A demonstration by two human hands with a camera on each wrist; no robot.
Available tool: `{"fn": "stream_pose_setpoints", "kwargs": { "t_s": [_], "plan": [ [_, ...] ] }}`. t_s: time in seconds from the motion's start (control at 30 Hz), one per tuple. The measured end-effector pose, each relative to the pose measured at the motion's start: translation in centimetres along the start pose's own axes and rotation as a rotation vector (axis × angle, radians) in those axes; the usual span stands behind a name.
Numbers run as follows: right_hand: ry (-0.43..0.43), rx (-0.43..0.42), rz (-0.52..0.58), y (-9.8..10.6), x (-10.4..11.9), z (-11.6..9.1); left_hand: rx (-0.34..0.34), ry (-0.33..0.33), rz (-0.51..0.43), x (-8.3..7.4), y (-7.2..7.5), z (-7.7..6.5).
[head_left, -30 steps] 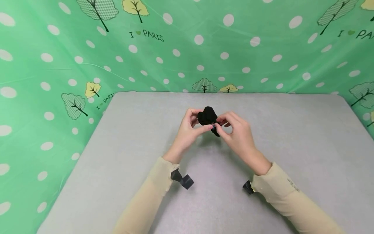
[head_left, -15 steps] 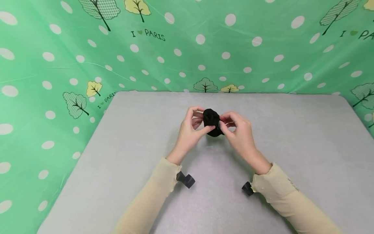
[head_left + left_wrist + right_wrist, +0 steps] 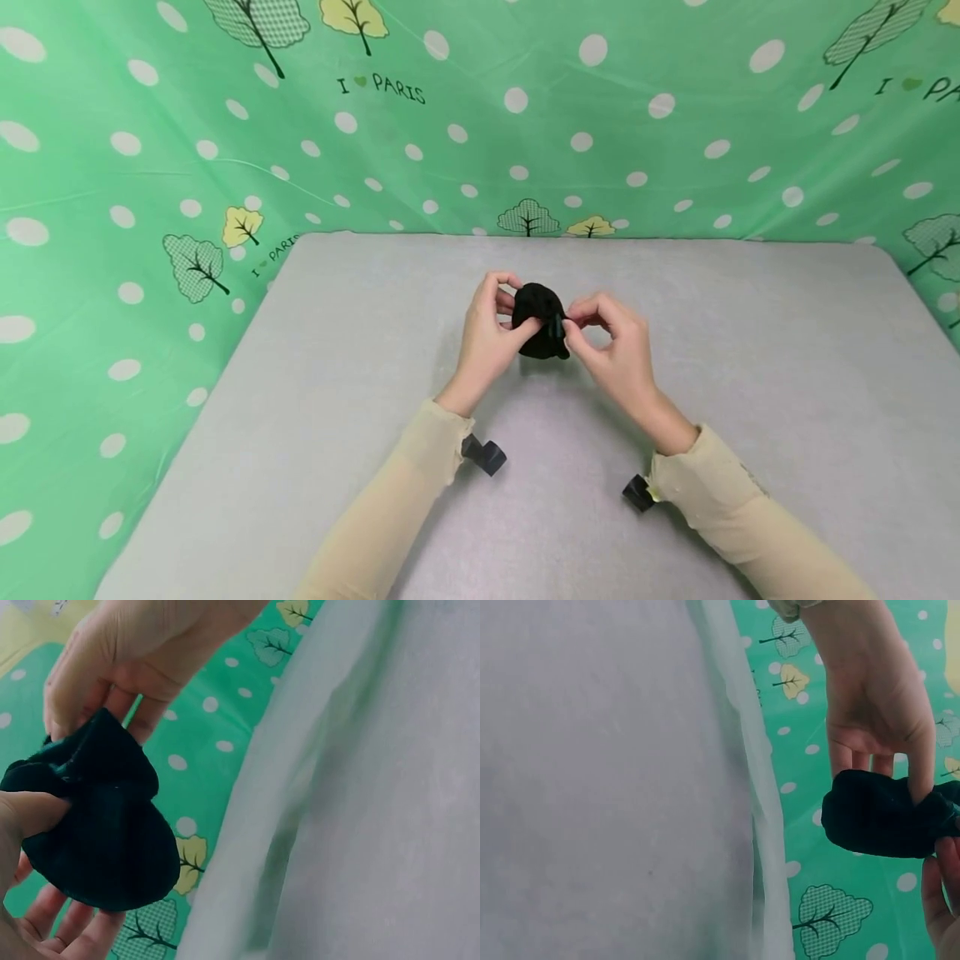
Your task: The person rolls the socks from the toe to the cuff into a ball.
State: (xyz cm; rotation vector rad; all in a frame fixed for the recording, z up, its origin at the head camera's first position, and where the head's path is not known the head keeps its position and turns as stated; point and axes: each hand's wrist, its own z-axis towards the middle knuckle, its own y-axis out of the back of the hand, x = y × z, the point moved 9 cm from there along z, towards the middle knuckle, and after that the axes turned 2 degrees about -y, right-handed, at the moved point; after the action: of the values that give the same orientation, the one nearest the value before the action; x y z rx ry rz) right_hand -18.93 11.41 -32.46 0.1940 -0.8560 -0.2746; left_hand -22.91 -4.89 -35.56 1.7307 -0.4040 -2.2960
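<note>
A small black cloth pouch [image 3: 534,302], gathered at its neck, is held up over the grey table between both hands. My left hand [image 3: 483,340] grips its rounded body, thumb on the near face and fingers behind. Thumb and fingertips of my right hand [image 3: 624,354] pinch the gathered neck on the right side. In the left wrist view the pouch [image 3: 112,840] bulges below the neck and flares above it, with the right hand [image 3: 150,656] at the flared end. From the right wrist, the pouch [image 3: 877,817] appears sideways, the left hand [image 3: 877,712] above it.
The grey tabletop [image 3: 360,367] spreads under both forearms. A green dotted curtain [image 3: 420,175] with tree prints hangs behind the table and along its left. Black wrist cameras [image 3: 487,457] jut from the beige sleeves [image 3: 390,508].
The pouch has turned in the hands, its rounded body now facing the camera more. The right fingers have shifted slightly right at the neck; the left hand still holds the body.
</note>
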Motion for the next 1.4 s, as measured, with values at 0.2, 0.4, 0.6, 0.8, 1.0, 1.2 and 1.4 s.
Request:
{"fn": "stream_pose_setpoints", "kwargs": {
  "t_s": [0.2,0.4,0.6,0.8,1.0,1.2,1.4],
  "plan": [
    [0.016,0.026,-0.020,-0.2,0.1,-0.1,-0.024,0.020,0.004,0.2,0.0,0.0],
    [-0.070,0.011,-0.085,-0.2,-0.6,0.1,0.042,0.052,-0.085,-0.4,-0.9,-0.8],
    [-0.078,-0.008,-0.076,-0.1,-0.7,0.4,0.069,0.102,-0.113,-0.8,-1.2,-1.4],
    [-0.066,0.002,-0.057,-0.3,-0.6,0.2,0.029,0.110,-0.047,-0.5,-0.8,-1.4],
    [-0.103,0.007,-0.014,-0.3,-1.1,-0.2,0.038,0.066,0.012,-0.6,-0.8,-1.3],
    [-0.120,0.044,0.071,-0.4,-1.1,-0.5,0.044,0.038,0.034,-0.5,-0.7,-1.0],
    [-0.064,0.115,0.130,-0.5,-0.7,-0.9,0.039,0.023,0.065,-0.1,-0.6,-0.6]
  ]
}}
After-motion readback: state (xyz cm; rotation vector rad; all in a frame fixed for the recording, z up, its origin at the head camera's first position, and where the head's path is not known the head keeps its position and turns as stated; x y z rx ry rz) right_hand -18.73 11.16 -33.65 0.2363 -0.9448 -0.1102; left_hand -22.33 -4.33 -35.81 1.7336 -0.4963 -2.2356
